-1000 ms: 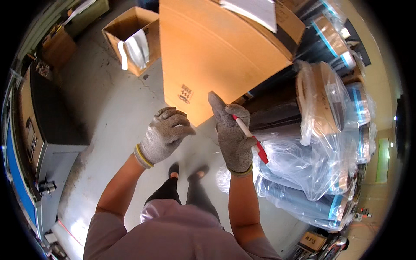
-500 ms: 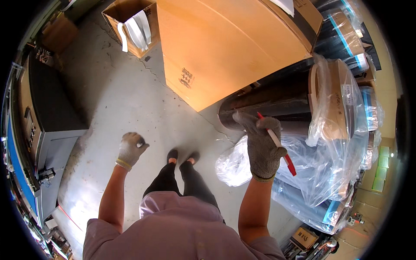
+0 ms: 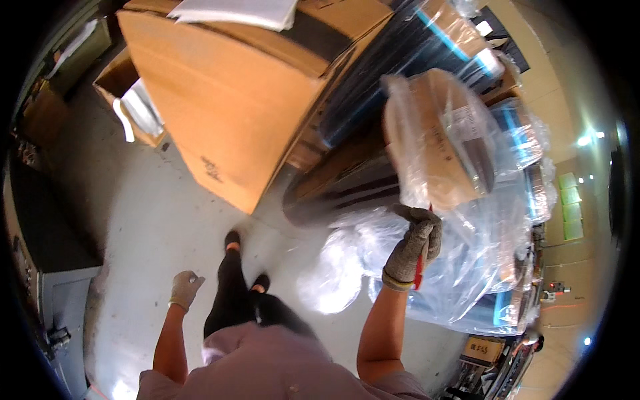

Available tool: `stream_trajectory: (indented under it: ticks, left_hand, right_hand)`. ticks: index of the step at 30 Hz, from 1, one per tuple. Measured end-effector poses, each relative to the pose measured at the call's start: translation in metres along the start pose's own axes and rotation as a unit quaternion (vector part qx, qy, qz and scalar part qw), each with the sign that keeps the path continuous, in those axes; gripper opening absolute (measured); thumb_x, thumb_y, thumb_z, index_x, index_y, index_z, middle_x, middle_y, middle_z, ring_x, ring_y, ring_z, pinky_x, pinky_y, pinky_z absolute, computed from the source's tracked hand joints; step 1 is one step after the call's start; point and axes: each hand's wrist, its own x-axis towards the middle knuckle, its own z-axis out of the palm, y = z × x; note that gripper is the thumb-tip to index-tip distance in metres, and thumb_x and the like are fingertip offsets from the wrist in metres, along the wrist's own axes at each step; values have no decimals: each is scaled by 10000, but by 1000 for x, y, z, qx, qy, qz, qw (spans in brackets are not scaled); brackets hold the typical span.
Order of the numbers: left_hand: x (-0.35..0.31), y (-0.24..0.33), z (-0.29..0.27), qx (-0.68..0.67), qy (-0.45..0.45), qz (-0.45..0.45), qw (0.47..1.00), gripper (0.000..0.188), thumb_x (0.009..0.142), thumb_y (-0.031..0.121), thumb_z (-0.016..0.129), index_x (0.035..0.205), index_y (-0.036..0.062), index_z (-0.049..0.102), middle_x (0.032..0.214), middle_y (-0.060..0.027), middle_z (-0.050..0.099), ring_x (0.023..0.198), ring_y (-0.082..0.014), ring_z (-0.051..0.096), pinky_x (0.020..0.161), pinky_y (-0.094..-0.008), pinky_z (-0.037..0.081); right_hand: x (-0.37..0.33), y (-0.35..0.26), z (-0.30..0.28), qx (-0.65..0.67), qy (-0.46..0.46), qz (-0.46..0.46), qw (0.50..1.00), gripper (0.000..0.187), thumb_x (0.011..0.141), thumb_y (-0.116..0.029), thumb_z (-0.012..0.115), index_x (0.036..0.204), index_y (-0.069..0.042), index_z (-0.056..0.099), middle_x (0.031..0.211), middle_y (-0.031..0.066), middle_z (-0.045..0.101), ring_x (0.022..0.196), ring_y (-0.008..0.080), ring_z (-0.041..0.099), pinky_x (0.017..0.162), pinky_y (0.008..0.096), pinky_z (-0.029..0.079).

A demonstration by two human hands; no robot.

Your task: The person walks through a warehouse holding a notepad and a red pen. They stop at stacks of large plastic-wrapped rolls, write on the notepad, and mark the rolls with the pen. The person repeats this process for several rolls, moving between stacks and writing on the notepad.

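Note:
My right hand (image 3: 409, 252), in a grey-brown knit glove, is closed round a slim red-and-white pen (image 3: 419, 272). It hovers by the clear plastic wrap (image 3: 460, 230) near a large dark roll (image 3: 347, 175); contact cannot be told. That roll has a round cardboard end (image 3: 437, 130), partly covered by plastic. Low at my left side, my left hand (image 3: 183, 292) wears a pale glove with its fingers curled in. A small whitish spot shows at its fingers, too small to name.
A big cardboard box (image 3: 220, 100) stands ahead, with white sheets (image 3: 237, 12) on top. Behind it is an open box (image 3: 120, 83) holding white strips. More wrapped rolls (image 3: 450, 40) lie at the far right. A dark-topped grey cabinet (image 3: 67, 287) stands left, over grey floor (image 3: 147, 220).
The view has turned right and my feet have stepped apart. My right hand has rotated, its fingers now folded round the pen near the plastic. My left hand has swung lower.

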Motion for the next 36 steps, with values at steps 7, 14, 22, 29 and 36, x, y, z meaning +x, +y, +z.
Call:
stream_trajectory:
  ticks: [7, 14, 22, 29, 36]
  left_hand:
    - [59, 205, 7, -58, -16, 247, 967, 255, 775, 223, 732, 761, -17, 647, 737, -174, 622, 738, -336, 618, 694, -389, 487]
    - [107, 364, 54, -172, 38, 429, 886, 245, 821, 212, 681, 1003, 56, 630, 998, -156, 638, 874, -340, 631, 771, -416, 509]
    - [134, 457, 33, -266, 93, 442, 852, 504, 811, 166, 683, 1287, 123, 521, 1224, -157, 570, 1140, -351, 543, 961, -436, 449]
    - [161, 475, 34, -237, 11, 506, 829, 331, 767, 86, 682, 1086, 103, 594, 1086, -134, 585, 1027, -328, 555, 910, -448, 439]
    - [178, 481, 18, -39, -5, 522, 852, 193, 781, 166, 665, 961, 104, 634, 1047, -171, 568, 1005, -357, 536, 951, -496, 394]
  right_hand:
    - [56, 42, 18, -298, 47, -161, 940, 476, 779, -253, 683, 1205, -80, 559, 1372, 179, 495, 1263, 358, 462, 1082, 504, 255]
    - [67, 68, 11, -581, 71, -232, 777, 537, 759, -403, 717, 1218, -180, 549, 1522, 152, 325, 1412, 413, 247, 1135, 591, 136]
    - [98, 28, -27, -430, 143, -158, 877, 278, 694, -111, 758, 949, -92, 648, 1167, 105, 652, 1191, 331, 530, 1069, 490, 310]
    - [58, -3, 9, -479, 155, -214, 837, 399, 742, -125, 764, 1074, -37, 562, 1236, 189, 580, 1156, 380, 515, 986, 503, 368]
    - [54, 39, 49, -457, -90, -174, 868, 347, 759, -111, 730, 1086, -131, 616, 1104, 85, 619, 1032, 316, 563, 907, 445, 401]
